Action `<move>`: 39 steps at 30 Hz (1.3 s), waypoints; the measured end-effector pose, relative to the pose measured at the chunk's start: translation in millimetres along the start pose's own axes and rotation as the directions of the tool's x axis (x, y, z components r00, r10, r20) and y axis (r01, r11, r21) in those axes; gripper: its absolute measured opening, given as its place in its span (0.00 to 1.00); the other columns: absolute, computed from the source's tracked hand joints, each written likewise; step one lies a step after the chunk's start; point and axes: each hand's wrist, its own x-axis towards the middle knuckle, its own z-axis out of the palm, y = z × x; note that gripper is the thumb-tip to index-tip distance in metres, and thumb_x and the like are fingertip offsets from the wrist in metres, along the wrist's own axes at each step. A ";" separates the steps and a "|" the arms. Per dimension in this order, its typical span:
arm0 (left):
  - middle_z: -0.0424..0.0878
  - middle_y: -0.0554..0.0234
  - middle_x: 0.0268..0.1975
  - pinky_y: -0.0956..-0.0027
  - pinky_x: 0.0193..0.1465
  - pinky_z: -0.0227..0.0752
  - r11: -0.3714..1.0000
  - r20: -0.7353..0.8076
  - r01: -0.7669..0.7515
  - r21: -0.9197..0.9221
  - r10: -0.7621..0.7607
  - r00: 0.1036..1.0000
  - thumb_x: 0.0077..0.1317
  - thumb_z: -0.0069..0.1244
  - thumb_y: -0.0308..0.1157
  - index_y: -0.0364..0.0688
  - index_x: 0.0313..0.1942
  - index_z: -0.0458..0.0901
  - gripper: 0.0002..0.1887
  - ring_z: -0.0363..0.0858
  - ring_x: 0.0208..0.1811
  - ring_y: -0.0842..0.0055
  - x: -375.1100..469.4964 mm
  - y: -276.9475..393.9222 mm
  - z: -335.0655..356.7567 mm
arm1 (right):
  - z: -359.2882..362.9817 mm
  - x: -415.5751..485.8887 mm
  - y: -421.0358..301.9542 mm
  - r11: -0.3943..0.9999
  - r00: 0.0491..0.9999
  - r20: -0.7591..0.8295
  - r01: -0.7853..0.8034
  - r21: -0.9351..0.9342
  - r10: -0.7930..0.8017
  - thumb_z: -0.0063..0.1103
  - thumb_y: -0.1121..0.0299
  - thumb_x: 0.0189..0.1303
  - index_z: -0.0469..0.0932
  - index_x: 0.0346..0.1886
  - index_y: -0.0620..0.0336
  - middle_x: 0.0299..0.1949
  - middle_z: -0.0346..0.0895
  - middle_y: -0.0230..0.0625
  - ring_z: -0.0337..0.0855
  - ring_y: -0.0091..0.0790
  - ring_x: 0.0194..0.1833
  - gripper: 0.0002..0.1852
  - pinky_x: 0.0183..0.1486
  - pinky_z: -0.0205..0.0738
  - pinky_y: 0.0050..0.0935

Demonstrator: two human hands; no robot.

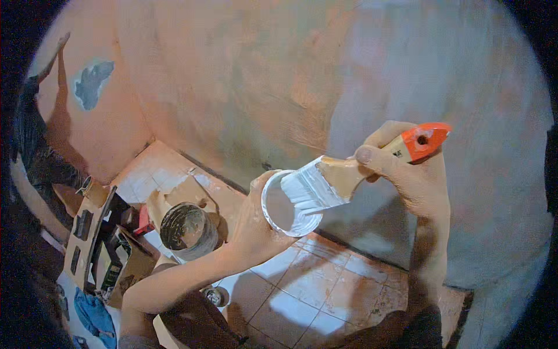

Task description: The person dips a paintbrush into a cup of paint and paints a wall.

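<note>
My right hand grips the wooden handle of a wide flat paintbrush with an orange-tipped end. White paint coats its bristles and ferrule, and the bristle tips reach over the mouth of a round white container. My left hand holds that container from its left side, with the opening tilted towards me. White paint lines the inside of its rim. Whether the bristles touch the inner wall, I cannot tell. Beyond both hands stands a wall with blotchy orange and grey-blue colouring.
A paint-stained bucket stands on the floor at the left, by torn cardboard. Open boxes and a blue cloth lie nearer. A small metallic round object sits on the tiled floor. Bare grey shows through the left wall.
</note>
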 end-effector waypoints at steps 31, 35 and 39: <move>0.77 0.47 0.55 0.54 0.61 0.70 0.994 -0.246 0.098 0.042 -0.085 0.966 0.47 0.72 0.34 0.33 0.59 0.70 0.40 0.76 0.57 0.52 30.7 -46.7 32.6 | 67.8 14.6 9.5 0.942 1.000 -0.017 -0.025 -0.334 0.020 0.67 0.69 0.64 0.86 0.33 0.69 0.29 0.86 0.32 0.82 0.17 0.33 0.10 0.38 0.76 0.21; 0.78 0.49 0.53 0.57 0.60 0.71 0.997 -0.336 0.081 -0.008 -0.079 0.939 0.47 0.72 0.31 0.35 0.54 0.74 0.34 0.77 0.56 0.54 36.1 -53.3 32.5 | 74.8 15.7 2.3 0.931 0.985 -0.152 0.016 -0.365 -0.077 0.66 0.68 0.65 0.86 0.31 0.66 0.25 0.85 0.30 0.79 0.15 0.30 0.10 0.33 0.74 0.21; 0.80 0.50 0.52 0.55 0.56 0.71 0.997 -0.404 0.006 -0.078 -0.037 0.914 0.45 0.71 0.28 0.36 0.50 0.78 0.30 0.77 0.54 0.54 37.0 -66.8 48.6 | 65.8 16.6 -8.7 0.924 0.972 -0.232 -0.064 -0.377 -0.027 0.67 0.68 0.63 0.86 0.30 0.66 0.26 0.86 0.31 0.82 0.19 0.30 0.10 0.34 0.75 0.22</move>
